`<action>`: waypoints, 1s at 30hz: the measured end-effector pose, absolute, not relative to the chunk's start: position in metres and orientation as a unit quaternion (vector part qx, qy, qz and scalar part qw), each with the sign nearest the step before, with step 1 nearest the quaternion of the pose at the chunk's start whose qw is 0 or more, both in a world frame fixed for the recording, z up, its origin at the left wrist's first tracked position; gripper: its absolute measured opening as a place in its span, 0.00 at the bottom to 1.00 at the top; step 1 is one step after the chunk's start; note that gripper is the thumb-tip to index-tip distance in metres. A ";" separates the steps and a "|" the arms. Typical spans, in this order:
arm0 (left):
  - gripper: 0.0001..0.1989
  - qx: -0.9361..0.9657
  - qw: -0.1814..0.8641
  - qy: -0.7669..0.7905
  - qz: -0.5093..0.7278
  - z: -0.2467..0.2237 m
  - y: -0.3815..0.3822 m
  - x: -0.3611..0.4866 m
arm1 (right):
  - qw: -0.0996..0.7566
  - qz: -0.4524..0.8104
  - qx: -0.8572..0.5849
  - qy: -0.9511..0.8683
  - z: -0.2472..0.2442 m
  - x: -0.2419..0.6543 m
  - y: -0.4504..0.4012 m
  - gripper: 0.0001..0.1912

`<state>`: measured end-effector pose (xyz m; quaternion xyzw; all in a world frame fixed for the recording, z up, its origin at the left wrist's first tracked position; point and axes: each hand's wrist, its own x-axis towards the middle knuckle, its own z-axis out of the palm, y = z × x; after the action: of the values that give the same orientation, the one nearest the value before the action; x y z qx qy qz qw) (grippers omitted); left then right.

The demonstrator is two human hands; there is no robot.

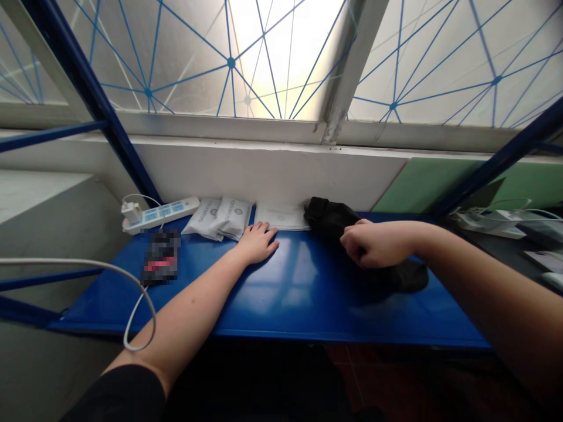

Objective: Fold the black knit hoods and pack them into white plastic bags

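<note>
The hands are set apart over the blue desk [285, 287]: the left hand [257, 243] is laid flat on it, perhaps for support; the right hand [373, 243] is curled at the black cloth [331, 214] lying there, its grip not clearly shown.

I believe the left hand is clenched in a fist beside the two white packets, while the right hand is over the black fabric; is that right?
Not quite: the head view shows the left hand open with fingers spread, not clenched. It is beside the two white packets, and the right hand is over the black fabric.
</note>
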<state>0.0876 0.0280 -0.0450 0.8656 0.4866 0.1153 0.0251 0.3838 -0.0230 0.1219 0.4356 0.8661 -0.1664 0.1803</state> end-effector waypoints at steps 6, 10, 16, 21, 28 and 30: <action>0.24 0.865 0.012 0.486 0.126 -0.047 0.027 0.089 | 0.049 -0.199 0.465 0.861 0.124 0.383 -0.017 0.19; 0.25 0.866 -0.013 0.480 0.143 -0.046 0.025 0.091 | 0.046 -0.013 0.648 0.760 0.056 0.385 0.008 0.32; 0.26 0.876 -0.008 0.466 0.123 -0.048 0.027 0.091 | 0.006 0.004 0.693 0.721 -0.014 0.384 0.020 0.29; 0.24 0.879 -0.012 0.462 0.115 -0.047 0.028 0.090 | -0.038 0.005 0.704 0.709 -0.022 0.398 0.037 0.16; 0.24 0.879 0.000 0.458 0.130 -0.048 0.028 0.089 | -0.059 0.003 0.783 0.619 -0.007 0.426 0.044 0.25; 0.24 0.878 0.007 0.459 0.136 -0.047 0.028 0.089 | -0.025 -0.050 0.772 0.633 0.000 0.432 0.045 0.21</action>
<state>0.0894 0.0278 -0.0473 0.8781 0.4586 0.1360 0.0075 0.4321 0.0448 -0.0001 0.7721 0.6331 -0.0498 -0.0245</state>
